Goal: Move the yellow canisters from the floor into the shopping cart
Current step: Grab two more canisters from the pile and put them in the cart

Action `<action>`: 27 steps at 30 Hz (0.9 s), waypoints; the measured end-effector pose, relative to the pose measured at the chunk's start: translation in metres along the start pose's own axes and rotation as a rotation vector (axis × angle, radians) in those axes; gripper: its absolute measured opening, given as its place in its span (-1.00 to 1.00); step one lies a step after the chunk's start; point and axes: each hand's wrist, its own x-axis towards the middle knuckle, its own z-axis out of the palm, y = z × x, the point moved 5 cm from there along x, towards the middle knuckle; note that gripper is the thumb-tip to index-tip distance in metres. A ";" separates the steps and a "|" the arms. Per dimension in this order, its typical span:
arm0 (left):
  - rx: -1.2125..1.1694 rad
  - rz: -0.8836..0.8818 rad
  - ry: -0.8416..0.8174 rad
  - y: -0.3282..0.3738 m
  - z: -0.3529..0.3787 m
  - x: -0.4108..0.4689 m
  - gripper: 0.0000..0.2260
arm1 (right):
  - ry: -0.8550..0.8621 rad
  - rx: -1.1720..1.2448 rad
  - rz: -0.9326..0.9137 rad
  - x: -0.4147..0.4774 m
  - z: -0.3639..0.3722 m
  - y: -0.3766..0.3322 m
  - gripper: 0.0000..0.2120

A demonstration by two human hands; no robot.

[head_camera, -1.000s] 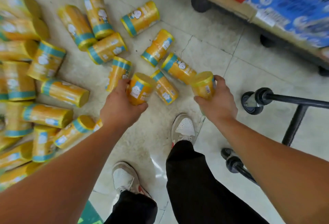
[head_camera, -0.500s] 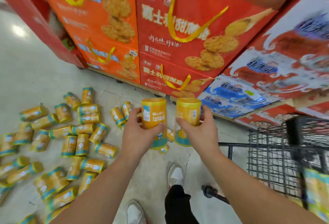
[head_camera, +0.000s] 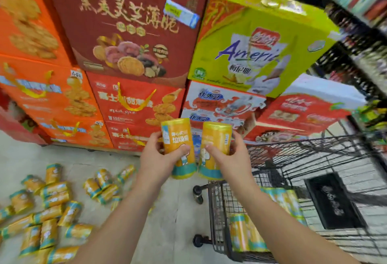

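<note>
**2 canisters in the air, 1 in each hand, just beside the cart**

The left hand (head_camera: 156,159) is wrapped around the middle of the left canister (head_camera: 176,136), with the thumb across the front label and the fingers behind. The right hand (head_camera: 233,159) holds the right canister (head_camera: 216,138) in the same way. Both canisters are upright, leaning a little toward each other, and their teal bottom bands are touching or almost touching. They are held in front of the gift boxes (head_camera: 129,33), above the floor (head_camera: 171,221) and near the front corner of the shopping cart (head_camera: 218,207), but not yet over its basket.

Several canisters in the cart (head_camera: 240,234) are visible through the wire. Many canisters on the floor (head_camera: 52,201) lie on their sides to the left, so I judge that much of the task is left to do.

About handling: 1 hand carries 1 canister easily, so they are probably light. The body looks like a stiff tube and keeps its shape under the fingers. The printed wrap looks smooth, so it may slide in a loose grip. The best place to hold is the middle of the body, not the lid, which could come off. They are round and will roll, so it is better to lay them down low in the basket than to drop them.
</note>
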 end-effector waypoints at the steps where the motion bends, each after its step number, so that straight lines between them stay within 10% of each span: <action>1: 0.003 0.001 -0.025 0.001 0.023 -0.004 -0.52 | 0.023 0.013 0.004 0.002 -0.025 0.003 -0.31; 14: 0.236 -0.176 -0.053 -0.142 0.319 -0.027 -0.53 | 0.016 -0.178 0.200 0.100 -0.277 0.193 -0.47; 27: 0.614 -0.389 0.181 -0.359 0.308 0.042 -0.57 | -0.146 -0.496 0.379 0.174 -0.197 0.406 -0.42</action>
